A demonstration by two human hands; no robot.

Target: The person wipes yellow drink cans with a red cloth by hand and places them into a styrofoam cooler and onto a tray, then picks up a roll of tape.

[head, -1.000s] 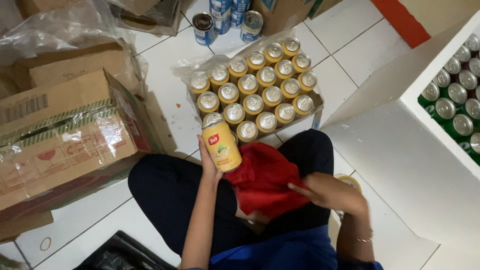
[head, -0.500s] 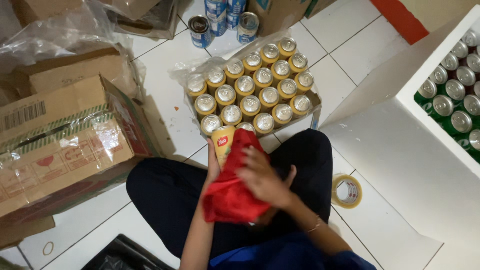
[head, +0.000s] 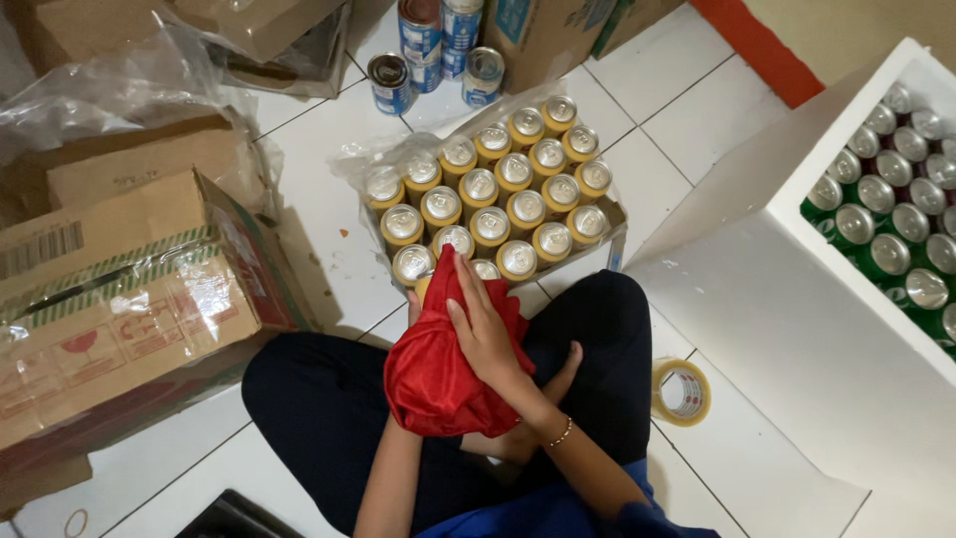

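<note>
Now the right hand (head: 485, 334) lies spread flat over the red cloth (head: 438, 374), pressing it around a can.

White glossy square floor tiles (head: 329, 214) with dark grout throughout. Worn brown cardboard boxes (head: 119, 299) at left; white foam cooler box (head: 797, 299) at right. Orange painted skirting strip (head: 762, 50) at upper right.
</note>
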